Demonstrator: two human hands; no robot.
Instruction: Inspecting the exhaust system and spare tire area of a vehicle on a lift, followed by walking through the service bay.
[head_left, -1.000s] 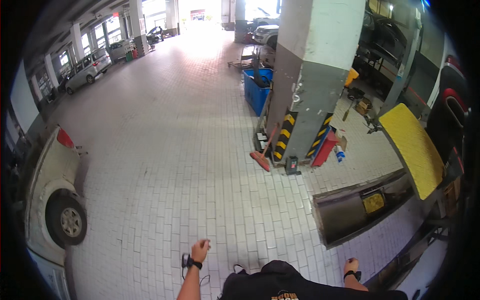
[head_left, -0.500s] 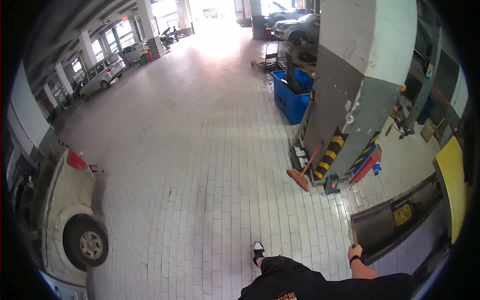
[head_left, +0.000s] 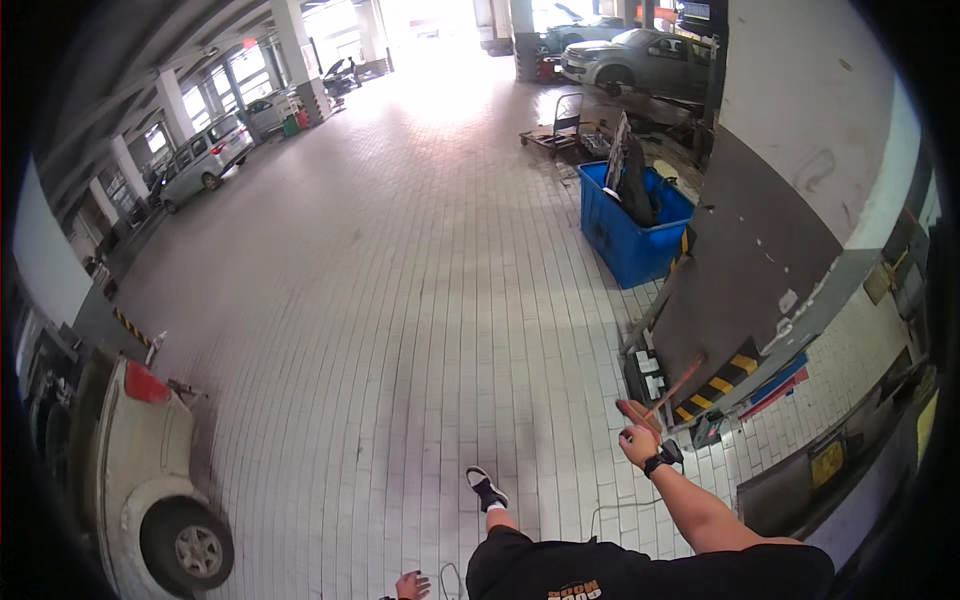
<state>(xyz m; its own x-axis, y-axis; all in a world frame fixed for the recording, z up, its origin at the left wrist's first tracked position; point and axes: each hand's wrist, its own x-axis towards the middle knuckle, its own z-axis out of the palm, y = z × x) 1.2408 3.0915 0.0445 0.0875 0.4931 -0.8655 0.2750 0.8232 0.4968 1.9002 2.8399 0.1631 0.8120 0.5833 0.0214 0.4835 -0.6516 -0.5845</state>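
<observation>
Bare hands swing wide beside a parked broom

The red broom [head_left: 632, 410] is down on the floor [head_left: 400, 330] at the foot of the pillar [head_left: 800, 190], its handle slanting up and seemingly propped there to stay out of the way. In front of it, from the head view, hangs the right hand [head_left: 637, 445], fingers curled; I can't tell whether they close fully, but I see nothing in them. The left hand [head_left: 411, 585] is low, its fingers apart and holding nothing. One shoe [head_left: 487, 487] is forward, so I'd guess the arms are out for balance.

The yellow-and-black guard [head_left: 722, 388] wraps the pillar's base, probably against knocks. Beyond stands a blue bin [head_left: 632, 240], likely there to collect the dark scrap [head_left: 632, 180] poking out. Over left sits a pale vehicle [head_left: 150, 440].
</observation>
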